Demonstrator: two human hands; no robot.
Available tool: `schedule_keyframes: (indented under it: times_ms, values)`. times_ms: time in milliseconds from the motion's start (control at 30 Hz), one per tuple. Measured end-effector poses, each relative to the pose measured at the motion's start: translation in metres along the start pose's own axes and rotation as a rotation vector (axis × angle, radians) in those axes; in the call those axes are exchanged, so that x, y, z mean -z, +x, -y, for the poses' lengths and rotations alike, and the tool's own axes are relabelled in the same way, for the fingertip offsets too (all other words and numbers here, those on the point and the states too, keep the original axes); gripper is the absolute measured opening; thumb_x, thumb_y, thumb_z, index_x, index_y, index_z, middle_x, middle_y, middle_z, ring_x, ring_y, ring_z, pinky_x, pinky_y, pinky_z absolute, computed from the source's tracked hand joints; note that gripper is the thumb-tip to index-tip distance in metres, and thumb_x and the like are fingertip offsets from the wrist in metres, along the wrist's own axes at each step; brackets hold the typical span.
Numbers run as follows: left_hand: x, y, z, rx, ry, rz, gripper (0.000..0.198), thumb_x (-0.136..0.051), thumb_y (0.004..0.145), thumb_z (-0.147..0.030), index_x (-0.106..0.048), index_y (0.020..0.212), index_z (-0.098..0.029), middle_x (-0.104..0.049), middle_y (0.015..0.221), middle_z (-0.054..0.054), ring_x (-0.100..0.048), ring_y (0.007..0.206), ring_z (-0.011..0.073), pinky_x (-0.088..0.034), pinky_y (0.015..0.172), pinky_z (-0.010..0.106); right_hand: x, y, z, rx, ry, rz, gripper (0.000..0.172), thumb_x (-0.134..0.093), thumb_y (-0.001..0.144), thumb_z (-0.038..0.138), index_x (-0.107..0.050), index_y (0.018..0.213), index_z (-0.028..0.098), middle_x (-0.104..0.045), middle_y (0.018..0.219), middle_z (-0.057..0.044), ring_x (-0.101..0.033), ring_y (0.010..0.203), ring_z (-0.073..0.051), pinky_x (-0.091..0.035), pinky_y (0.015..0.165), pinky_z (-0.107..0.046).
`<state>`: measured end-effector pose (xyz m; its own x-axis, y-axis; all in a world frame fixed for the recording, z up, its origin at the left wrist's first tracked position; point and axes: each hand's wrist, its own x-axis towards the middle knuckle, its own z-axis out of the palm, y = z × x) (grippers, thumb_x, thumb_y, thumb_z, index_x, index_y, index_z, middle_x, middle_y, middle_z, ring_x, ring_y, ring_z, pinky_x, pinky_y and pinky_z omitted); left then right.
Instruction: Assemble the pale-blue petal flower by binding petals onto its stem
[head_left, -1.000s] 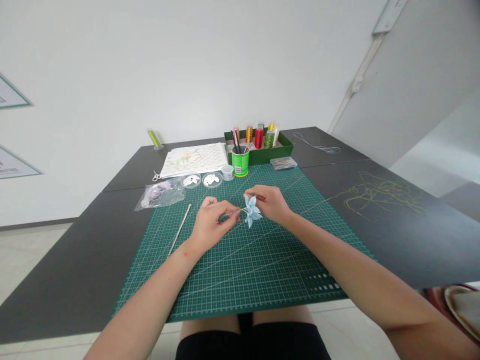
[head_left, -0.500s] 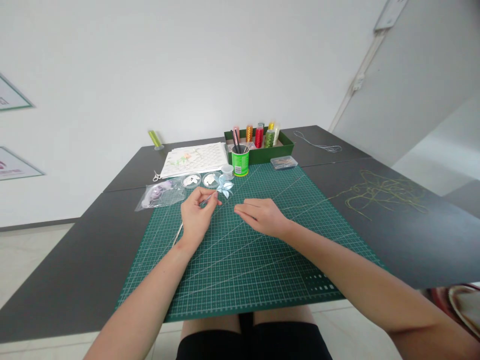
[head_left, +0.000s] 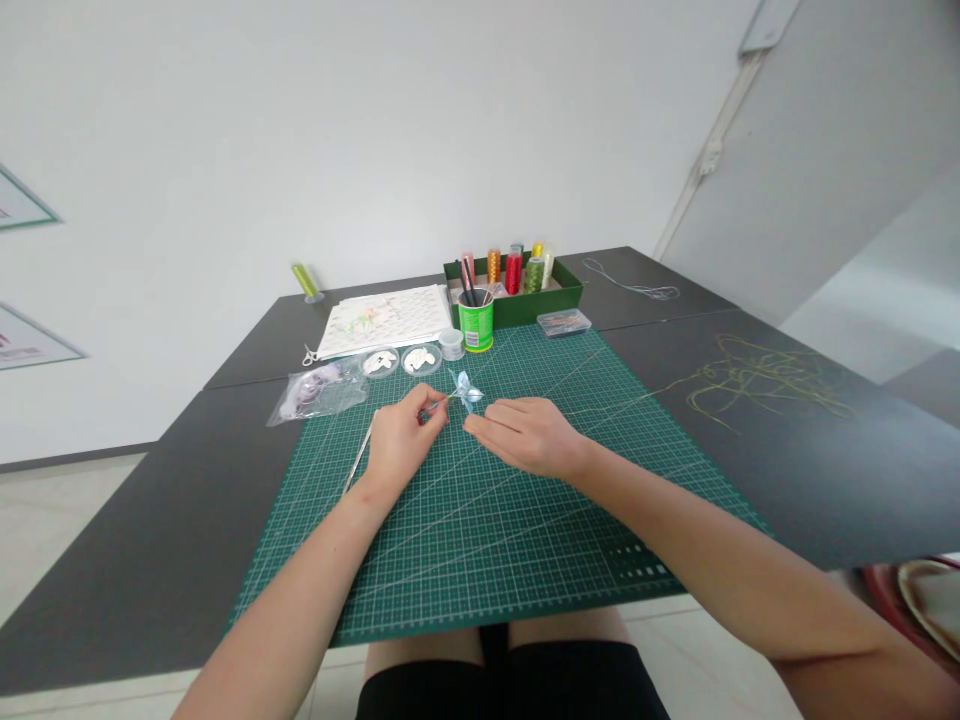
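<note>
A small pale-blue fabric-like flower (head_left: 468, 388) is held by its thin stem in my left hand (head_left: 405, 430), thumb and fingers pinched together. Its petals point to the right, over the green cutting mat (head_left: 450, 540). Just right of the flower is my right hand (head_left: 525, 432), fingers pressed together and fingertips close below the petals. A yellow-green thread (head_left: 622, 402) runs from the right side of the table in to this hand; the pinch point itself is hidden. Beside my left wrist, slim metal tweezers (head_left: 358, 456) lie on the mat.
Behind the flower stand a green can (head_left: 476, 330) of tools and a green box (head_left: 559, 300) of thread spools. Farther left are dishes (head_left: 421, 360) of white pieces, a plastic bag (head_left: 319, 390), small scissors (head_left: 309, 355) and white sheets (head_left: 412, 315). Loose thread (head_left: 765, 385) lies tangled at right.
My left hand has turned the flower to the right and lower, so it now lies close to my right fingertips. My right hand has barely moved.
</note>
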<state>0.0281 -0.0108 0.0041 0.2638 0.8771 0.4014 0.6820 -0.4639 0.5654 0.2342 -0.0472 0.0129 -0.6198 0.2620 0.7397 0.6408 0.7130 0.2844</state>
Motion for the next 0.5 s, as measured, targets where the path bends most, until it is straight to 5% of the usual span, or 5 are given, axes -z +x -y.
schedule_keyframes:
  times_ms: [500]
  values:
    - [-0.005,-0.011,-0.010,-0.334,0.092,0.248,0.010,-0.058,0.092,-0.025,-0.067,0.089,-0.024,-0.073,0.079,-0.003,-0.068,0.069,0.0127,-0.044,0.063,0.021,-0.007,-0.005,-0.018,-0.423,0.248,-0.040,0.025,-0.051,0.100,0.029,-0.073,0.091,0.020,-0.065,0.073,-0.003,-0.059,0.069,-0.013,-0.046,0.066,-0.024]
